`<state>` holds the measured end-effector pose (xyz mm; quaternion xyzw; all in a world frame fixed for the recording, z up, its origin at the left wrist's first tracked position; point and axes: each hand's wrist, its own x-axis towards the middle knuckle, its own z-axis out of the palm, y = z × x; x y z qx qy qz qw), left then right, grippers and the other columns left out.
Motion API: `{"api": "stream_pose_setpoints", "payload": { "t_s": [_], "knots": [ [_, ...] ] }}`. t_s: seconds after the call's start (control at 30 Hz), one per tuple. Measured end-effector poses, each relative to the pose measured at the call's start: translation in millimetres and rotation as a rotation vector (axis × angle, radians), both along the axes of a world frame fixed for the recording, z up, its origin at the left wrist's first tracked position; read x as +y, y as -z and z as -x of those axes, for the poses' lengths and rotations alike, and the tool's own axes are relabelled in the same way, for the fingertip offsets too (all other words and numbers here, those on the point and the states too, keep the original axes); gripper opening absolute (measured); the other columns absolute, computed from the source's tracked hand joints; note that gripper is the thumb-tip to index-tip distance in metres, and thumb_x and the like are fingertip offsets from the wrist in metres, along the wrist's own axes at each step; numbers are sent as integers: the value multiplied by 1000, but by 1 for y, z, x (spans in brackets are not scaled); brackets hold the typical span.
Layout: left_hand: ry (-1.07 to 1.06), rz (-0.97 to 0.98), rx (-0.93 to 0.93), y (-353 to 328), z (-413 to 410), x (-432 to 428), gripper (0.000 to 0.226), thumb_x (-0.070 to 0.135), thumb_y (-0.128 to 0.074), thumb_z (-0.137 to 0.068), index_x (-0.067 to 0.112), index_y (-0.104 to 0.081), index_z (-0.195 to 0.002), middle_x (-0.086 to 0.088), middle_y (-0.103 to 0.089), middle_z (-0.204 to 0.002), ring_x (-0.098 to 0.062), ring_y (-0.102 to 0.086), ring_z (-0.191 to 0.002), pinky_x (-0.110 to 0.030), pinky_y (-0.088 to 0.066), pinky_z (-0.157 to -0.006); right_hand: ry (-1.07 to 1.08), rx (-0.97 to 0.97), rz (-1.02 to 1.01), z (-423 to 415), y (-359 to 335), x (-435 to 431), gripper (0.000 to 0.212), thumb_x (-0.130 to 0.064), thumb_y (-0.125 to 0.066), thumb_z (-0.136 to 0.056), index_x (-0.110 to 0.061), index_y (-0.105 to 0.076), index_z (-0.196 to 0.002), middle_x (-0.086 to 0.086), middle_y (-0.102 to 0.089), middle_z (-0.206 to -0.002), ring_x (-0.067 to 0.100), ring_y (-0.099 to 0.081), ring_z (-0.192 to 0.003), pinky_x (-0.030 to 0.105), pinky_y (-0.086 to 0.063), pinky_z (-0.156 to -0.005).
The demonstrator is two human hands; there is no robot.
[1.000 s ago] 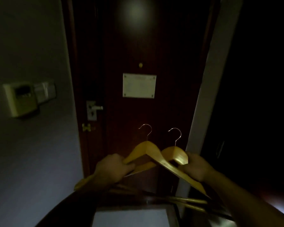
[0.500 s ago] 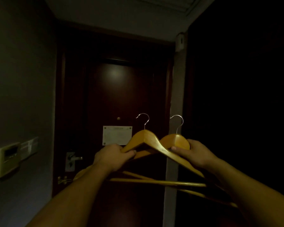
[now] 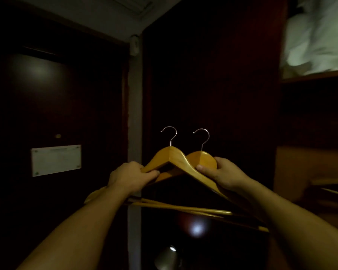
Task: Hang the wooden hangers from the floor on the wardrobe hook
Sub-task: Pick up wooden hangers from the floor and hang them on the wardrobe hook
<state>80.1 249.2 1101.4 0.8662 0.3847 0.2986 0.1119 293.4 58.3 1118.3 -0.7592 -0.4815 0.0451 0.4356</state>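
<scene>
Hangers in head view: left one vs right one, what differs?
The left hanger lies in front and shows both shoulders; the right hanger sits behind it, mostly crown showing. The left hand grips the left hanger on its arm; the right hand pinches the right hanger by the crown. Both: yellow wood, hooks up.

The left grip (image 3: 132,177) and the right grip (image 3: 225,175) hold the hangers (image 3: 174,158) upright, straight in front of a dark wooden panel (image 3: 213,75) that closes the way ahead from the ceiling down. The metal hooks (image 3: 170,133) stand free, with dark room above and around them. To the left, a pale upright strip (image 3: 134,114) and then the closed door (image 3: 57,104) bar any passage. To the right the wardrobe opens. Under a shelf (image 3: 316,76) loaded with white bedding (image 3: 316,36) lies a dark open bay (image 3: 310,114) where a grip could pass. Its depth cannot be told.
</scene>
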Motion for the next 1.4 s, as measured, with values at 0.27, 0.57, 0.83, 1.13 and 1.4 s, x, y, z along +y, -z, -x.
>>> {"api": "stream_pose_setpoints", "payload": {
  "t_s": [0.27,0.57,0.83,1.13,1.4],
  "knots": [
    [305,14,-1,4,-115,-93,59,81,-53,-77,25,-69,-71,3,-70,-69,-13,-67,-64,-30,-51,-64,265,28,45,-56,-7,-142,55,-60,-64,-82,-20,-56,-118,3,-67,-104,20,-66,-94,44,-56,-89],
    [519,-12,-7,12,-267,-224,65,86,-47,-75,24,-66,-66,8,-63,-62,-12,-64,-61,-30,-53,-66,546,20,71,-131,-5,-303,77,-75,-58,-64,-17,-59,-115,2,-68,-105,20,-66,-97,46,-55,-91],
    [685,-20,-32,12,-363,-327,68,89,-42,-74,24,-55,-58,10,-59,-55,-11,-60,-55,-29,-51,-62,664,39,39,-209,-11,-413,33,-53,-60,-90,-24,-52,-104,-3,-63,-96,17,-63,-91,36,-54,-82],
    [721,-60,-21,3,-438,-356,72,91,-37,-74,24,-64,-67,6,-68,-68,-12,-66,-67,-28,-49,-65,779,11,82,-274,-11,-442,47,-58,-55,-91,-18,-57,-114,-1,-63,-90,13,-62,-77,23,-44,-59],
    [790,-137,-3,-3,-505,-356,77,94,-35,-71,24,-69,-72,7,-69,-70,-11,-65,-67,-29,-52,-68,875,18,75,-313,-9,-442,53,-61,-52,-91,-16,-59,-117,0,-66,-93,15,-65,-81,28,-50,-66]
  ]
}}
